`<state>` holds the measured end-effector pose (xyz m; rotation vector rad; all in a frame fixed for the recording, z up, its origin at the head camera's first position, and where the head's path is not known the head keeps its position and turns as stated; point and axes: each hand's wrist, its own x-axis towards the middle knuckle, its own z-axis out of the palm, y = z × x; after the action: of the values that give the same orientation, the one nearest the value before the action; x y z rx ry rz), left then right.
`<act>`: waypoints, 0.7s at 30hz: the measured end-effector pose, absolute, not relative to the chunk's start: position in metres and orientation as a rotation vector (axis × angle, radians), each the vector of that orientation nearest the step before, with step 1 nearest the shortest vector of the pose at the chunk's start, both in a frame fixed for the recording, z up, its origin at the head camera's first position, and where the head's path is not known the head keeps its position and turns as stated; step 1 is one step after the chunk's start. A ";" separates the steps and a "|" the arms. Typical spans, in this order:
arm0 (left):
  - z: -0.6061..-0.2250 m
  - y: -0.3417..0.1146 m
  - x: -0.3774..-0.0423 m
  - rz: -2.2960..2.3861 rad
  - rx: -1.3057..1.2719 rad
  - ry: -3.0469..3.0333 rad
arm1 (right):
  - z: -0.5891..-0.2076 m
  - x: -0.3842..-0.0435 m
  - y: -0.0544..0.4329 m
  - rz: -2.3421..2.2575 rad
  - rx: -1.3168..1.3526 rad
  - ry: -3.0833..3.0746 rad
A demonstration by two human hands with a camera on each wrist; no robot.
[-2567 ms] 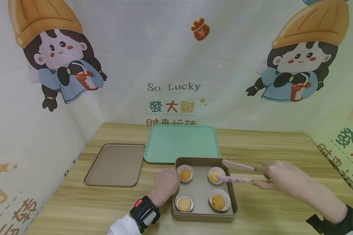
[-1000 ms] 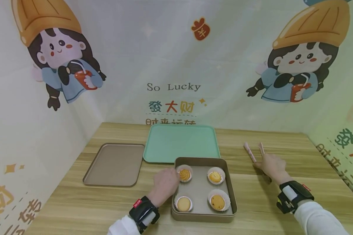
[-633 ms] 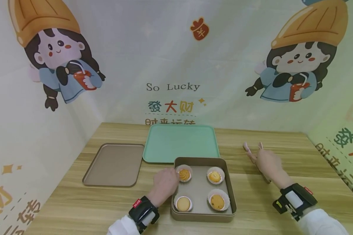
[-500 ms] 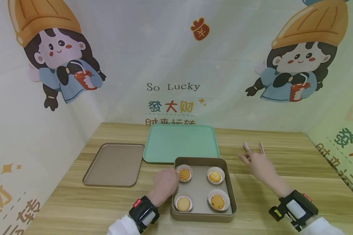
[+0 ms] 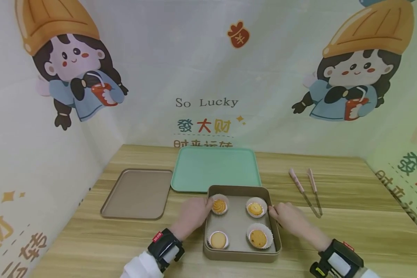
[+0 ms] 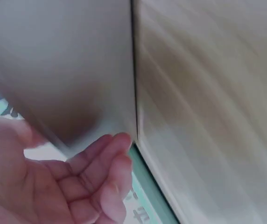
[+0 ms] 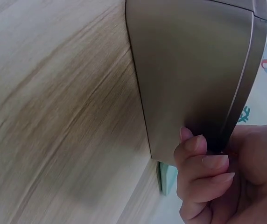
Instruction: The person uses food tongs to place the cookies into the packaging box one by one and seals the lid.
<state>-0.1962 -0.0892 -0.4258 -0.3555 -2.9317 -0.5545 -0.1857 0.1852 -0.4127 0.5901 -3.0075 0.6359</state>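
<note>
A brown rectangular tin box (image 5: 234, 227) stands on the table with several pastries in white paper cups, one near each corner. At back left is a swirled cookie (image 5: 219, 205); a yellow tart (image 5: 255, 209) sits at back right. In front lie a plain round cookie (image 5: 218, 240) and a speckled cookie (image 5: 258, 238). My left hand (image 5: 193, 216) grips the box's left side, thumb at the rim and fingers against the outer wall. On the opposite side my right hand (image 5: 292, 219) pinches the right wall, its curled fingers (image 7: 208, 184) outside.
Pink-handled tongs (image 5: 307, 193) lie spread on the table to the right. A shallow brown tray-like lid (image 5: 137, 195) rests at left. The mint-green tray (image 5: 216, 170) lies right behind the box. A printed cloth backdrop (image 5: 271, 85) rises along the table's back and sides.
My right hand has laid the tongs down on the right, let go of them and come left to the box's right rim. My left hand has stayed at the left rim.
</note>
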 end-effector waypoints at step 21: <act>-0.425 -0.307 -0.203 -0.424 0.192 -3.071 | -0.412 -0.186 0.185 0.525 0.591 -2.991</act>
<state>-0.2025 -0.3068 -0.4250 0.1923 -3.0708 -0.4237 -0.1860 0.1846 -0.4119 0.5909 -2.9910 0.5246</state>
